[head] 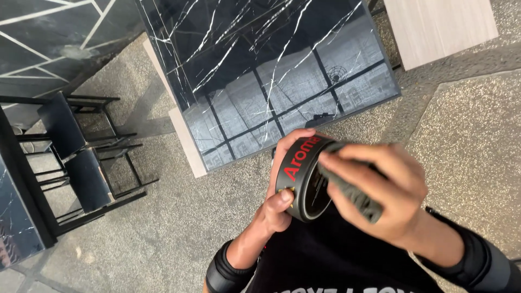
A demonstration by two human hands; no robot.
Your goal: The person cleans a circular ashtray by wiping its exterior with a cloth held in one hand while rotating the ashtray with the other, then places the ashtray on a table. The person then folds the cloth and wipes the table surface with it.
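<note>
Speckled floor (467, 141) under marble slab (260, 70)

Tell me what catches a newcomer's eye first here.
The round black tin with red lettering stands out at centre, gripped by the left hand while the right hand presses a dark grey tool into it. Behind, a glossy black marble slab with white veins lies on the speckled floor.

One head-worn camera looks steeply down, close over the hands, floor (163, 228) beyond.

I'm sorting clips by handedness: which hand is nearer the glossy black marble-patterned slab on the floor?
Left. The left hand, gripping the round black tin, sits just below the slab edge. The right hand, holding a grey tool, is lower and further right.
</note>
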